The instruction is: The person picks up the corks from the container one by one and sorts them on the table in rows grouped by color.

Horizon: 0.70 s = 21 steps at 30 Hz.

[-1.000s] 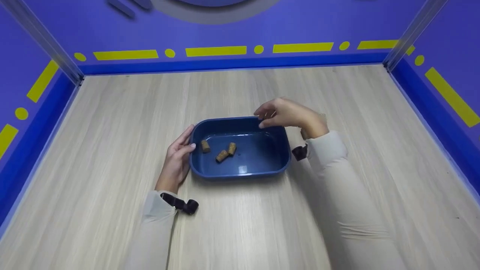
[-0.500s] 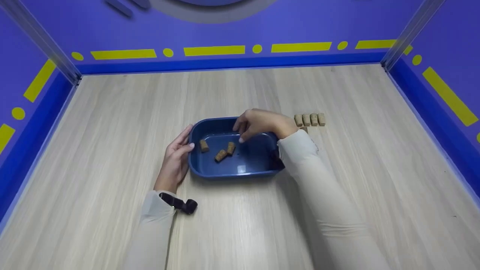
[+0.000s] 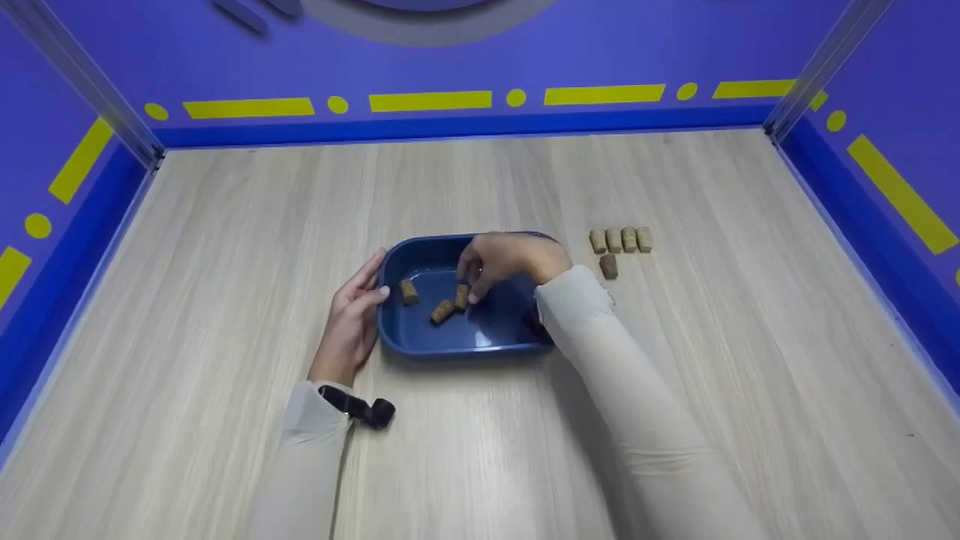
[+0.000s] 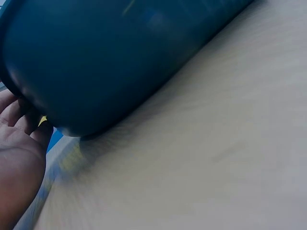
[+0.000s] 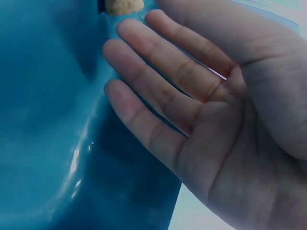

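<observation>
My left hand holds the left end of a dark blue plastic box, thumb at the rim and fingers along the outside wall. In the left wrist view, those fingers lie against the box's outer side. My right hand reaches down into the box and pinches a cork between thumb and forefinger. Another cork lies right beside it, and a third cork lies by the left wall. The right wrist view shows the right palm and extended fingers, with a cork cut off at the top.
Several paler corks stand in a row on the wooden table, right of the box. A darker cork sits just in front of that row. Purple-blue panels with yellow marks close off the back and sides.
My right hand has moved left and down from over the box's right rim to the middle cork, uncovering the corks on the table. The left hand and the box have stayed in place.
</observation>
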Each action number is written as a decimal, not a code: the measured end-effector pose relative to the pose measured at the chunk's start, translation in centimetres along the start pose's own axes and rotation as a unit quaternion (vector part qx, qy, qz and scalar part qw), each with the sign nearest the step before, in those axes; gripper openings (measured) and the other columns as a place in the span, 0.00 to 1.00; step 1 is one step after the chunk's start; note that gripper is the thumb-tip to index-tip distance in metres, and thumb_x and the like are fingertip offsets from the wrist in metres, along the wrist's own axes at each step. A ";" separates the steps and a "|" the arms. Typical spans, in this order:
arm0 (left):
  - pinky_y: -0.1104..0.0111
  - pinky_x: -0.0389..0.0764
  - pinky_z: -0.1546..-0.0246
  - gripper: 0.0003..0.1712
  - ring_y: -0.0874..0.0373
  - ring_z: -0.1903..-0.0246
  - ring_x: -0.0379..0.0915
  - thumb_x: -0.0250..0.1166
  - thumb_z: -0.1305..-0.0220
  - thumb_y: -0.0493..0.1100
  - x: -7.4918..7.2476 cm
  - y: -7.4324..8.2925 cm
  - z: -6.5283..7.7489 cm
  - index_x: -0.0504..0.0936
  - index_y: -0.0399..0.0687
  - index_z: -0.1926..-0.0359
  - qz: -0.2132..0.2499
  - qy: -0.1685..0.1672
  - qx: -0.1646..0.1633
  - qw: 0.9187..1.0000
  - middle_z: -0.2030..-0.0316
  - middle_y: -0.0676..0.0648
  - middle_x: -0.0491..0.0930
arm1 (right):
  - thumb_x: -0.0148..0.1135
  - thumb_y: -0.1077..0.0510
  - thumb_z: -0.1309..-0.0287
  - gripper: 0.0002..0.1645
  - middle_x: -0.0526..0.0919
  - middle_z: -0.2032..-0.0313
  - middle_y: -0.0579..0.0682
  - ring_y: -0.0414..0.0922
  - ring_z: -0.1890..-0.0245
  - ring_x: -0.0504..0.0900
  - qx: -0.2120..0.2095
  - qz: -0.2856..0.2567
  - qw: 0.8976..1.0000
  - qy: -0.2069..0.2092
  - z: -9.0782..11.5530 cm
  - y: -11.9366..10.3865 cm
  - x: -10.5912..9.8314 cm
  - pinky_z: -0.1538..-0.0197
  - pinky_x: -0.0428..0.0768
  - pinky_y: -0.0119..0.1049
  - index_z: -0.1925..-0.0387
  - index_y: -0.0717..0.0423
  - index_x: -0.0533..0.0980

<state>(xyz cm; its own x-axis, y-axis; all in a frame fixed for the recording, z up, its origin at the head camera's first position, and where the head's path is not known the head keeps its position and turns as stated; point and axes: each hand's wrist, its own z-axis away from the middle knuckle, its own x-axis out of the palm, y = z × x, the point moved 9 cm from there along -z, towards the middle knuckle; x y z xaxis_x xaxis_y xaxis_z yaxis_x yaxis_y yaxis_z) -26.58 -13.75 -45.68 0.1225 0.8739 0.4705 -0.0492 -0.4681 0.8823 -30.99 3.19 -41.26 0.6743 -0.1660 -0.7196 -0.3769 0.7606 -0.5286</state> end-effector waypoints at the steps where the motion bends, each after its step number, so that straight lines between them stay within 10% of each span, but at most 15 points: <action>1: 0.70 0.57 0.30 0.36 0.53 0.26 0.45 0.47 0.38 0.24 0.0 0.0 0.0 0.51 0.31 0.28 0.000 0.001 0.000 1.000 0.26 0.39 0.51 | 0.72 0.58 0.51 0.24 0.85 0.56 0.53 0.46 0.57 0.82 -0.002 0.002 1.000 -0.001 -0.1 -0.1 0.1 0.49 0.80 0.39 0.49 0.57 0.79; 21: 0.73 0.62 0.32 0.36 0.53 0.26 0.46 0.48 0.38 0.25 -0.1 -0.1 0.0 0.52 0.32 0.28 -0.002 -0.003 -0.002 1.000 0.26 0.38 0.51 | 0.74 0.53 0.53 0.25 0.86 0.64 0.45 0.40 0.63 0.81 0.016 0.000 1.000 0.010 -1.2 -0.4 1.9 0.54 0.80 0.37 0.51 0.52 0.79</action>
<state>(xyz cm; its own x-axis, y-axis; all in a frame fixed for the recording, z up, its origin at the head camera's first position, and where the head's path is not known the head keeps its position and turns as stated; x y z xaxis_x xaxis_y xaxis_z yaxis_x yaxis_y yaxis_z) -26.61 -13.78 -45.77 0.1285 0.8752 0.4664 -0.0531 -0.4635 0.8845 -30.31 1.83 -42.89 0.6615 -0.1779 -0.7286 -0.3566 0.7801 -0.5142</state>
